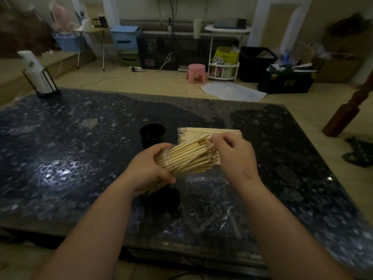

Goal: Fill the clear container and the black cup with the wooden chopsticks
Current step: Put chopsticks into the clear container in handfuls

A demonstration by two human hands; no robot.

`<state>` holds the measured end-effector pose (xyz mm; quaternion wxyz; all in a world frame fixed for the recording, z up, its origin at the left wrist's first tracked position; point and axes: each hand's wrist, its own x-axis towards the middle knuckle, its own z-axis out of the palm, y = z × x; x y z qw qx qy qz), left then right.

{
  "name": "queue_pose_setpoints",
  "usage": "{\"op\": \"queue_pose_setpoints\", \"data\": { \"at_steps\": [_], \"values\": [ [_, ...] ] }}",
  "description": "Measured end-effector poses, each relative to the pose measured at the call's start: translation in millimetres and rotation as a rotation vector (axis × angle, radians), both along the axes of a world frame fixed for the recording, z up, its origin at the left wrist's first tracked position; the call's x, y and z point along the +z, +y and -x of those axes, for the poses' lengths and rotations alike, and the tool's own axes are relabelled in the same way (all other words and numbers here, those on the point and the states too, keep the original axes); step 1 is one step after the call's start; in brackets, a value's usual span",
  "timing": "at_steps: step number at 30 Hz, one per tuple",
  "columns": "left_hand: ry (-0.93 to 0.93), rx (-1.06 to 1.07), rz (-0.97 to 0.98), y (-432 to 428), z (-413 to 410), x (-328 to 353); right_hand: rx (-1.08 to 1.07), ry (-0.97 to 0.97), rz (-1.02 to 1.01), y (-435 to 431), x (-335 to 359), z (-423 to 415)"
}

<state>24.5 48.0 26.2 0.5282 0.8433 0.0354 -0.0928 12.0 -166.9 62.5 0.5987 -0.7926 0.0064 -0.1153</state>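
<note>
container [168, 158] nearly full | left fingers [161, 148] grip it | right fingers [219, 140] pinch chopsticks [189, 156] | cup [152, 134] looks empty, still to fill

Looks pretty dim and murky overall, tbh. Whitish glare patch on the glossy worktop [58, 168], left side. Gets soft and smeary toward the edges, plus wide-angle bending at the corners. Sharpest around the middle.
</note>
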Motion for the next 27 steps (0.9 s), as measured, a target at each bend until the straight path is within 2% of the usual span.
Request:
{"op": "queue_pose_setpoints", "data": {
  "at_steps": [3,6,10,14,17,21,24,27],
  "values": [
    [0.003,0.028,0.023,2,-1,-2,-0.068,0.019,-0.012,-4,0,-2],
    [0.027,0.061,0.062,4,-2,-2,-0.037,0.109,0.010,-8,-5,-4],
    [0.037,0.140,0.140,5,-4,-6,0.107,0.302,0.391,-15,-22,-11],
    [0.029,0.189,0.177,7,-4,-7,0.246,0.458,0.611,-14,-49,-14],
    [0.029,0.231,0.224,10,-5,-10,0.301,0.460,0.724,-12,-65,-15],
    [0.028,0.257,0.256,12,-6,-12,0.410,0.358,0.734,-8,-79,-15],
    [0.042,0.280,0.289,14,-8,-12,0.355,0.259,0.979,-8,-98,-17],
    [0.054,0.282,0.296,15,-10,-10,0.300,0.292,1.069,-5,-112,-22]
  ]
}}
